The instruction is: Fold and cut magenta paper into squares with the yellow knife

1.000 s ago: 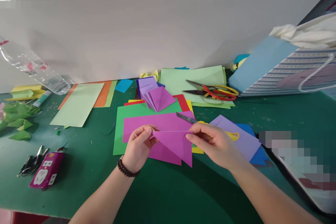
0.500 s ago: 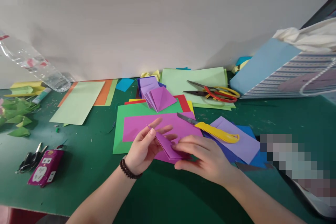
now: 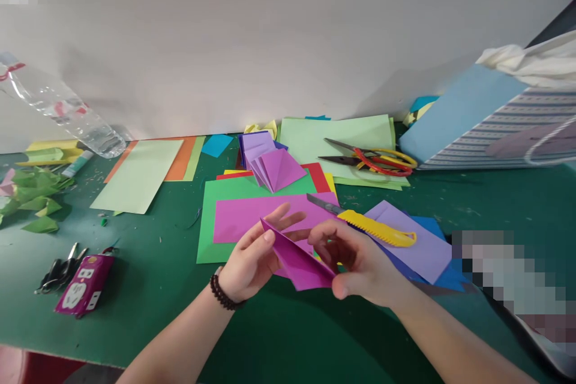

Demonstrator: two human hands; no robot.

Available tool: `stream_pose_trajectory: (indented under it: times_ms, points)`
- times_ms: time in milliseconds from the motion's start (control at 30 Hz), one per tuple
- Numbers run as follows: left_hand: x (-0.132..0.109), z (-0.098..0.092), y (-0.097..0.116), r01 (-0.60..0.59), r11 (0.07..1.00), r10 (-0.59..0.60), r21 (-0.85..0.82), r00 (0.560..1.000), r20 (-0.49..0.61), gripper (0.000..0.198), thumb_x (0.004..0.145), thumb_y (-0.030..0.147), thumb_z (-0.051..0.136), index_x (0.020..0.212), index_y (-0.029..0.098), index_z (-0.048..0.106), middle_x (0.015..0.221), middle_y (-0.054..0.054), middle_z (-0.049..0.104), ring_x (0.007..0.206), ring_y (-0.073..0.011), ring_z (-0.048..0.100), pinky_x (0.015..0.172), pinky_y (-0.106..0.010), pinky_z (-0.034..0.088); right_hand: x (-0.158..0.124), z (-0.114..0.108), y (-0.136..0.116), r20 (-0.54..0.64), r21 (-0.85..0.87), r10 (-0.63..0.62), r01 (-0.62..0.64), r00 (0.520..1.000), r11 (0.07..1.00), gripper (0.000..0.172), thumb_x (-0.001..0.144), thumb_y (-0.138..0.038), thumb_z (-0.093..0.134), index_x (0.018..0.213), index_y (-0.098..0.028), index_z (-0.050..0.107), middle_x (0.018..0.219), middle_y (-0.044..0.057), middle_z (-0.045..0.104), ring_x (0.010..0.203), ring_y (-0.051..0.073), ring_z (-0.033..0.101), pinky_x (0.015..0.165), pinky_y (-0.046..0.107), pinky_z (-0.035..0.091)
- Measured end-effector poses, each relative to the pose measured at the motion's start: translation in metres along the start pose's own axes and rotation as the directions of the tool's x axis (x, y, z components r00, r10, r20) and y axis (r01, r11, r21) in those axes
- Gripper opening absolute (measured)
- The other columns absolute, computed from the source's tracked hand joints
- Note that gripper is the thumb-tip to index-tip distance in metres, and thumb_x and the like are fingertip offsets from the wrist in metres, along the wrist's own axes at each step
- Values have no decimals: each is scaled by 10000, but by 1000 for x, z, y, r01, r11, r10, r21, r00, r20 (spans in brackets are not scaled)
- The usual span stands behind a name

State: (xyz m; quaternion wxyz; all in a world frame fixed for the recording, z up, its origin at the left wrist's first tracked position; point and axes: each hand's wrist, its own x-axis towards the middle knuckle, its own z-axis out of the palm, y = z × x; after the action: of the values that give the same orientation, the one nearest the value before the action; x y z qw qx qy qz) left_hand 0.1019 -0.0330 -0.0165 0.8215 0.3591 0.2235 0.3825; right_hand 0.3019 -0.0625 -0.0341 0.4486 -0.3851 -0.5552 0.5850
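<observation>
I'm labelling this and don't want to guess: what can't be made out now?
In the head view:
Flat magenta sheet: near part, mostly hidden by left hand, right hand and folded paper.
Striped bag: right side, cut off by the frame edge.
Dark-edged object: mostly masked by pixelation.
Purple packet: fine print, too small.

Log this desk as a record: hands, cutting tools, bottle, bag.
Left hand: holds folded magenta paper
Right hand: curled at that paper's right end; grip unclear
Yellow cutter: blade over magenta sheet, handle mostly over lilac paper
Scissors: red and yellow handles, mostly on pale green sheets
Bottle: clear plastic, by the wall at left
Bag: blue and striped, at right
</observation>
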Motion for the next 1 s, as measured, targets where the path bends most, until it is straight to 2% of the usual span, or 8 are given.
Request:
stream_pose_trajectory:
  times_ms: [200,367,567,667,767,833,867,1000]
  points:
    - [-1,-1,0,91,994,-96,-62,993,-75,472,755,198,620,1224,199,667,1238,-85,666,1181,-297,578,921,-355,478,6,-3,-1,-370,-108,47,-93,928,990,340,787,-553,656,890,-233,607,727,2,580,631,134,546,546,253,452]
    - [5,-4,-1,61,998,-59,2,965,-255,393,784,248,729,1174,216,688,1098,-76,714,1011,-233,653,834,-307,507,7,-5,2,-457,-136,33,-107,889,985,354,771,-541,670,918,-225,604,707,-6,578,633,138,554,545,252,446]
    - [9,-6,0,11,999,1,33,942,-337,506,692,270,829,1174,231,680,1052,-50,717,873,-165,659,752,-247,515,11,-3,3,-408,-116,70,-127,910,985,457,818,-526,628,1159,-234,544,655,-47,511,543,120,522,455,237,427]
    - [9,-9,-3,-6,991,58,135,922,-383,403,713,339,814,1082,212,714,986,-48,721,802,-137,649,676,-211,503,6,0,2,-421,-358,-157,-4,893,934,387,888,-431,567,1210,-219,532,624,-50,517,510,111,513,447,230,429]
    - [9,-12,-5,-12,974,108,226,902,-418,306,739,355,794,990,193,727,861,-31,715,690,-98,619,576,-169,460,-1,3,5,-184,-750,-543,241,819,617,263,894,-255,560,1155,-228,583,622,-33,584,525,112,554,510,235,465]
    - [8,-12,-5,-12,963,125,269,905,-408,322,745,358,786,1009,185,725,843,-38,713,716,-110,630,600,-174,469,-5,5,7,63,-837,-641,390,765,384,257,878,-176,557,1122,-241,603,613,-35,605,525,115,570,528,241,470]
    - [7,-12,-4,-14,956,134,293,909,-395,346,753,370,775,1040,183,721,867,-50,717,765,-129,644,643,-191,488,-5,5,8,114,-838,-652,425,750,343,273,877,-160,552,1133,-240,600,596,-41,601,508,114,565,515,239,465]
    - [5,-9,2,-38,890,203,453,925,-322,437,815,351,686,1220,191,652,1045,-89,702,976,-202,649,811,-281,522,1,1,4,-141,-800,-614,277,776,533,239,909,-213,529,1133,-225,613,700,-6,673,568,121,617,518,226,493]
